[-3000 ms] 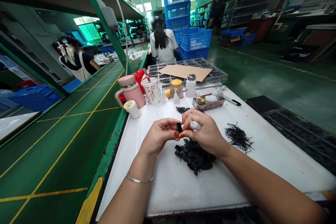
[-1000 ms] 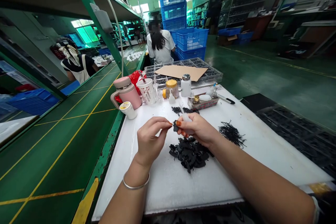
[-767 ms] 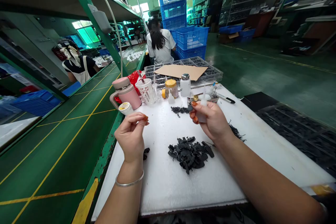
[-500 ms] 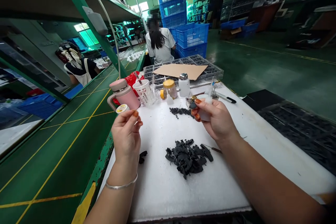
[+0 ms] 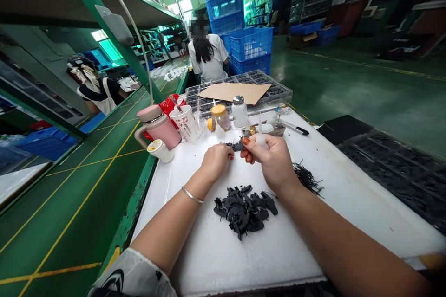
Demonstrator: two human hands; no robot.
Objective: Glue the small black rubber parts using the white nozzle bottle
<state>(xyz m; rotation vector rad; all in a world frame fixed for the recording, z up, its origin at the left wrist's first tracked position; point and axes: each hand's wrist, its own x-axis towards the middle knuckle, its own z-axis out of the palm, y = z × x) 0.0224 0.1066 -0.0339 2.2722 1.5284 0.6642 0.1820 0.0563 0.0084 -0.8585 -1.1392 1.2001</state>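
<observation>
My right hand (image 5: 273,160) is closed around a small translucent bottle (image 5: 260,139) with a thin upright nozzle, and a dark piece (image 5: 239,145) shows at its fingertips. Just left of it, my left hand (image 5: 216,160) is closed at the small black rings (image 5: 230,144); its fingertips are turned away, and anything between them is hidden. A heap of black pieces (image 5: 245,211) lies on the white tabletop (image 5: 209,250) nearer to me. Thin black strips (image 5: 308,178) lie to the right, partly behind my right forearm.
Left of the hands stand a pink mug (image 5: 160,125), a small white tub (image 5: 160,151) and a patterned cup (image 5: 184,123). Behind are a yellow-lidded jar (image 5: 220,117), a metal-topped bottle (image 5: 239,112) and cardboard (image 5: 237,92). Two people sit farther off, near blue crates (image 5: 251,46).
My left hand has moved right and forward, down to the black rings beside my right hand. My right hand has shifted slightly left with the bottle. The view has shifted a little.
</observation>
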